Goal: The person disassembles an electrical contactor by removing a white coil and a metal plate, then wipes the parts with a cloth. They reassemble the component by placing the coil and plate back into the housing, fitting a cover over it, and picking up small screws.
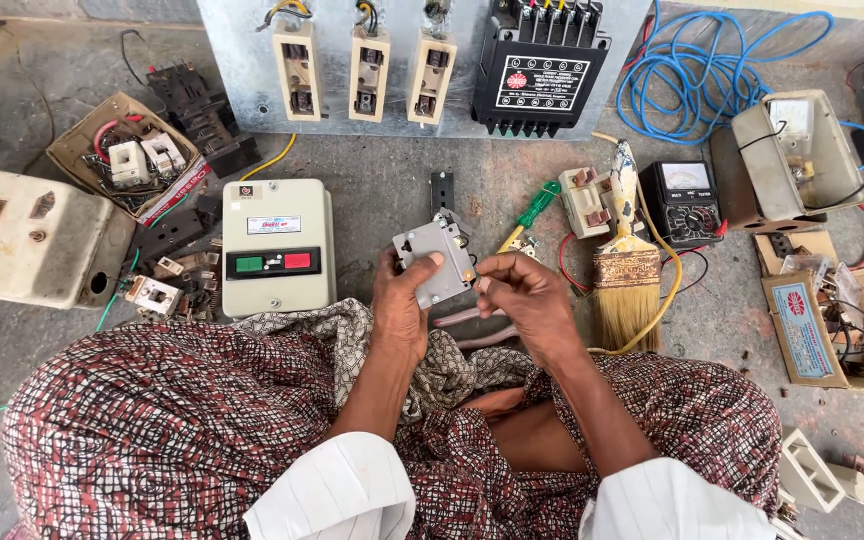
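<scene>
Over our lap, just above the patterned cloth (pixel 202 420) across our knees, we hold a small grey plate (pixel 436 262) with a dark part fixed behind its top edge. Our left hand (pixel 400 305) is clamped on it, thumb pressed on the face and fingers wrapped behind the left edge, so the plate stands nearly upright and tilted a little to the right. Our right hand (pixel 524 305) is pinched together at the plate's right edge, thumb and forefinger closed on something too small to make out, perhaps a screw or a tab. We judge the plate to be stiff sheet metal, light enough for one hand, with hard corners and thin edges that could bite the skin; the flat face looks smooth and may slip, so the edges and the back give the surer grip, away from the dark part and its fittings. On the concrete floor (pixel 392 190) before us lie a cream starter box (pixel 278 245) with green and red buttons, a green screwdriver (pixel 530 212), a brush (pixel 624 265), a black meter (pixel 684 203) and a blue cable coil (pixel 697 85). A metal panel (pixel 242 60) with cream fuses and a black unit stands beyond them.
</scene>
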